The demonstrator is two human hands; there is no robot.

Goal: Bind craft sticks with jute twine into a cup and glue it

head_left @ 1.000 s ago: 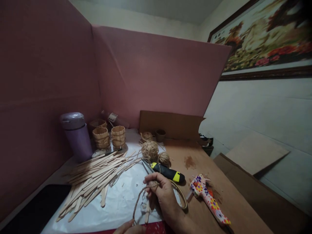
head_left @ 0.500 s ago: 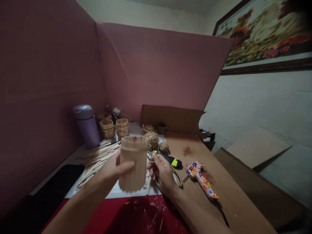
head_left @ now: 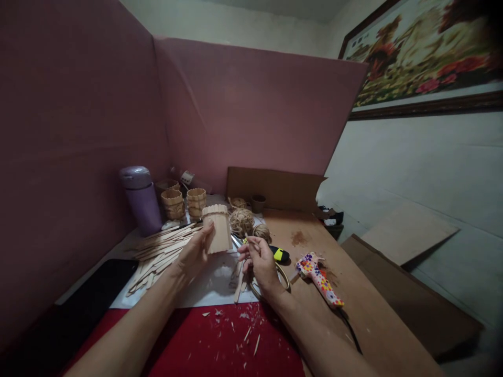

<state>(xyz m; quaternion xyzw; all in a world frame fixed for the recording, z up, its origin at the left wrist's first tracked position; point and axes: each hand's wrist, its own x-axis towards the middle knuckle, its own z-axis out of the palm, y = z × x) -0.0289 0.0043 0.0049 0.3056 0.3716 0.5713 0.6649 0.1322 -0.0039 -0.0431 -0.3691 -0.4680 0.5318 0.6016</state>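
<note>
My left hand (head_left: pixel 195 253) grips a small cup made of wooden craft sticks (head_left: pixel 217 228), holding it upright above the white paper (head_left: pixel 212 285). My right hand (head_left: pixel 259 262) is closed in a pinch on a thin piece of twine, just right of the cup. A loose craft stick (head_left: pixel 239 283) lies under my right hand. Black and yellow scissors (head_left: pixel 277 254) and a wooden hoop (head_left: pixel 283 275) lie partly behind that hand.
A pile of craft sticks (head_left: pixel 159 254), a purple flask (head_left: pixel 140 200), two finished stick cups (head_left: pixel 184 203), twine balls (head_left: pixel 241 221), a flowered glue gun (head_left: pixel 317 278), a black phone (head_left: pixel 96 285), a cardboard sheet (head_left: pixel 334 314) and a red cloth with wood shavings (head_left: pixel 220 340).
My left hand has come up into view with the stick cup and moved it away from the camera. The right hand has shifted a little with the twine.
</note>
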